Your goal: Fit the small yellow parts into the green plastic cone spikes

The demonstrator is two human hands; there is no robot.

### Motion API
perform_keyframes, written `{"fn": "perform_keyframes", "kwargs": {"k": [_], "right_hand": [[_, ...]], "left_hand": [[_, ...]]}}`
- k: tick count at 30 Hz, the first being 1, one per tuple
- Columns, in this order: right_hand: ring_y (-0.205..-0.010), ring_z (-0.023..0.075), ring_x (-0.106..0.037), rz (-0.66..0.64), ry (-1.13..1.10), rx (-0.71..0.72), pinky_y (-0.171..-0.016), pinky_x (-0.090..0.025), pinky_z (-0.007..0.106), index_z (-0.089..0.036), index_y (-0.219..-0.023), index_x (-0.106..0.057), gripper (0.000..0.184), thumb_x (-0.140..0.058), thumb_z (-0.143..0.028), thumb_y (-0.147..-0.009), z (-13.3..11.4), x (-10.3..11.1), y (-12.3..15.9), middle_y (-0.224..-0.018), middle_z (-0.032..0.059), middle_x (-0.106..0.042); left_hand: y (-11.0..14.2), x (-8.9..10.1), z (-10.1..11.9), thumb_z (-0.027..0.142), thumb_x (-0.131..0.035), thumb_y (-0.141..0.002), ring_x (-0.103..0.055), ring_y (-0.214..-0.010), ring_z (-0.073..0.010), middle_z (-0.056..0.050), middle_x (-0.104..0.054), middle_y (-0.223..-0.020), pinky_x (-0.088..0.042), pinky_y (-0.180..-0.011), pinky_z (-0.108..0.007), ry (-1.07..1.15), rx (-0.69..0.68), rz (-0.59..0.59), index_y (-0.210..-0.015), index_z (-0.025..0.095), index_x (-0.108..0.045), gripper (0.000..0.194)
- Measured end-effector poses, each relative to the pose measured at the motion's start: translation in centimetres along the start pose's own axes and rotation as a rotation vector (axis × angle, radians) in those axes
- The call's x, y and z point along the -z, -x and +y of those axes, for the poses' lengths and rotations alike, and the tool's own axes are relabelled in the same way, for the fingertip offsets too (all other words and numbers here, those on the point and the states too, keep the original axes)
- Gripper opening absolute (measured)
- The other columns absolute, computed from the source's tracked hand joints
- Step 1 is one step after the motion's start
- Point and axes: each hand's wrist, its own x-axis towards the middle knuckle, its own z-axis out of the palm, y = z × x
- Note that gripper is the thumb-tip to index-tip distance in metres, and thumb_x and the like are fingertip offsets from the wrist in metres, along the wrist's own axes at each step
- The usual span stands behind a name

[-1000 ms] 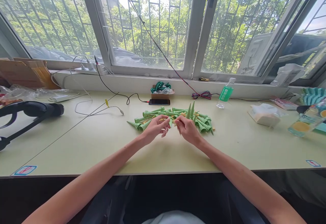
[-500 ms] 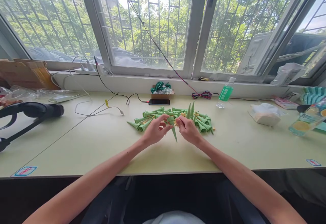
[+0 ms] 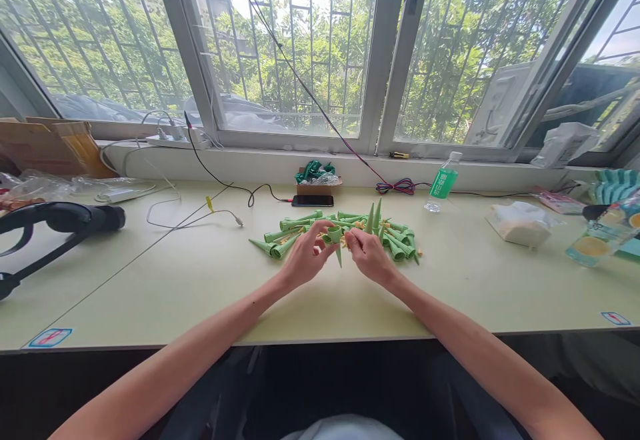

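My left hand (image 3: 309,253) pinches a green rolled cone (image 3: 335,234) between thumb and fingers. The cone's wide mouth faces up and its point hangs down below my fingers. Just right of it, my right hand (image 3: 369,251) is closed, with thumb and index finger pressed together near the cone's rim; whatever they grip is too small to make out. Behind both hands lies a heap of similar green cones (image 3: 397,249), with small yellowish bits among them. A pair of upright green points (image 3: 373,217) shows just above my right hand.
Behind the heap are a black phone (image 3: 313,201) and a small open box (image 3: 320,187). To the right stand a water bottle (image 3: 443,183) and a tissue pack (image 3: 520,223). A black headset (image 3: 65,223) and a white cable (image 3: 195,225) lie on the left.
The cone in my left hand has turned so that its mouth shows more and its point reaches less far down. My right hand has hardly moved.
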Motion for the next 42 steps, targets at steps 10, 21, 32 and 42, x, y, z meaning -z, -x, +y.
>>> {"fn": "perform_keyframes", "kwargs": {"k": [10,21,32,42], "right_hand": [[-0.051,0.0117,-0.035,0.050,-0.011,0.017,-0.052,-0.028,0.026,-0.021,-0.071,-0.041,0.036,-0.039,-0.043,-0.099,-0.2,0.3,0.1,-0.058,-0.0037,-0.042],[-0.052,0.0115,-0.036,-0.023,-0.046,0.052,-0.054,-0.031,0.025,-0.021,-0.071,-0.043,0.034,-0.040,-0.042,-0.098,0.0,0.2,0.2,-0.058,-0.0038,-0.043],[-0.050,0.0116,-0.036,-0.012,-0.028,0.037,-0.052,-0.030,0.026,-0.022,-0.068,-0.038,0.037,-0.037,-0.043,-0.099,0.0,0.3,0.2,-0.055,-0.0037,-0.042],[-0.049,0.0116,-0.033,-0.014,-0.012,0.036,-0.051,-0.027,0.027,-0.022,-0.066,-0.032,0.041,-0.035,-0.046,-0.099,0.0,0.4,0.1,-0.054,-0.0035,-0.039]], "left_hand": [[-0.8,0.3,-0.3,0.062,-0.051,-0.087,-0.052,-0.047,-0.0100,-0.002,-0.055,-0.066,-0.038,-0.037,-0.020,0.426,0.339,-0.157,-0.074,0.014,-0.054,0.049],[-0.8,0.9,0.1,0.069,-0.047,-0.086,-0.050,-0.050,-0.0105,-0.007,-0.059,-0.069,-0.036,-0.042,-0.021,0.672,0.512,-0.409,-0.073,0.011,-0.063,0.061],[-0.6,1.1,0.0,0.059,-0.056,-0.087,-0.055,-0.057,-0.0116,-0.006,-0.057,-0.077,-0.038,-0.042,-0.020,0.627,0.343,-0.418,-0.088,0.013,-0.058,0.046],[-0.4,1.1,0.2,0.056,-0.056,-0.088,-0.053,-0.050,-0.0112,0.000,-0.053,-0.060,-0.040,-0.042,-0.021,0.349,0.175,-0.366,-0.098,0.014,-0.061,0.044]]}}
